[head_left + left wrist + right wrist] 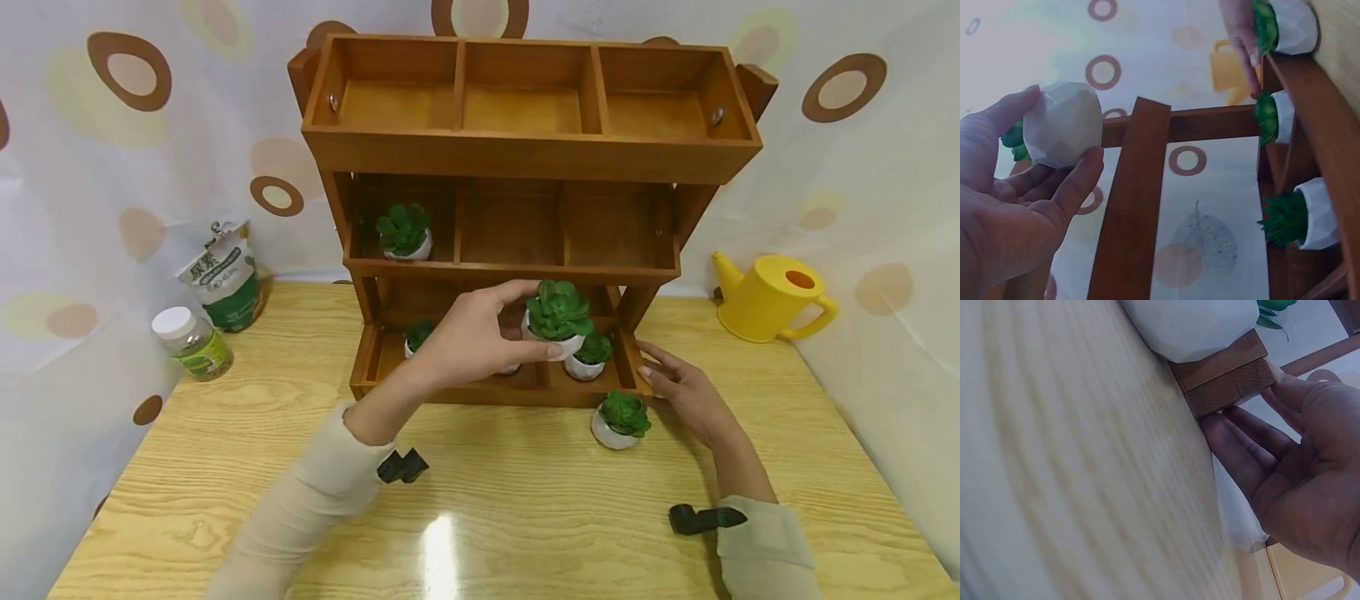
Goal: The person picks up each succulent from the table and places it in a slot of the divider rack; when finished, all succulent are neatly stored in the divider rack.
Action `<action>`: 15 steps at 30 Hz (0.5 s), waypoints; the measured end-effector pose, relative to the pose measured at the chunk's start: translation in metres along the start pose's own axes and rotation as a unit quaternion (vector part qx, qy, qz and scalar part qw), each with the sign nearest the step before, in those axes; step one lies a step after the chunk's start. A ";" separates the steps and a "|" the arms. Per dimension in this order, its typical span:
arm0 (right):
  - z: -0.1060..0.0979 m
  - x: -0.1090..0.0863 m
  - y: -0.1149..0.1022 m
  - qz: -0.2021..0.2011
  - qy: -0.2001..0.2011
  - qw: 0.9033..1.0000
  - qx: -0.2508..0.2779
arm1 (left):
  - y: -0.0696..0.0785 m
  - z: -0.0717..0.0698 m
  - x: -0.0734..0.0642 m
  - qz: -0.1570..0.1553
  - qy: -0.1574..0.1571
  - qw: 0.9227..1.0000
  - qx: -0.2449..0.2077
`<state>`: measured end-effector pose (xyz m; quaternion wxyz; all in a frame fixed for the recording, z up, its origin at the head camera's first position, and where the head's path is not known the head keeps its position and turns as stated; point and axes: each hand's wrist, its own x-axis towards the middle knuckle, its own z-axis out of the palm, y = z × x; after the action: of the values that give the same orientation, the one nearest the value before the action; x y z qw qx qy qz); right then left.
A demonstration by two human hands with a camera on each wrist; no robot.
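Observation:
My left hand (487,333) holds a potted succulent (558,310) up before the shelf, its white faceted pot (1065,125) between thumb and fingers. At the lower right end of the wooden plant shelf (517,158), my right hand (686,396) rests its fingertips against the wood (1232,384). Another succulent in a white pot (617,423) stands on the table in front of that corner. In the bottom tier sit a right-hand succulent (591,354), a left-hand one (418,335) and a middle one (1285,217), largely hidden by my left hand in the head view.
One succulent (405,232) occupies the middle tier's left compartment. A yellow watering can (772,297) stands right of the shelf. To the left are a clipped green and white bag (225,283) and a white-capped jar (193,343). A patterned sheet (862,183) covers the wall behind.

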<state>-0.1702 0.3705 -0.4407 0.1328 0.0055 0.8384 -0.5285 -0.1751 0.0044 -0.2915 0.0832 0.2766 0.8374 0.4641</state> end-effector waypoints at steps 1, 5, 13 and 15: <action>0.000 0.000 -0.001 -0.001 0.000 1.000 0.000 | 0.001 -0.003 0.001 0.005 0.007 1.000 0.002; -0.001 0.000 -0.002 -0.004 0.002 1.000 -0.002 | 0.006 -0.016 0.005 0.024 0.027 0.999 0.002; 0.000 0.000 0.001 -0.006 0.003 1.000 -0.005 | 0.008 -0.035 0.015 0.027 0.044 0.998 0.020; 0.000 0.000 0.002 -0.006 0.003 1.000 -0.004 | 0.008 -0.039 0.019 0.027 0.046 0.999 0.011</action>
<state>-0.1703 0.3716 -0.4420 0.1266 0.0016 0.8409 -0.5261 -0.2033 -0.0110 -0.2611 0.0292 0.2782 0.8376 0.4693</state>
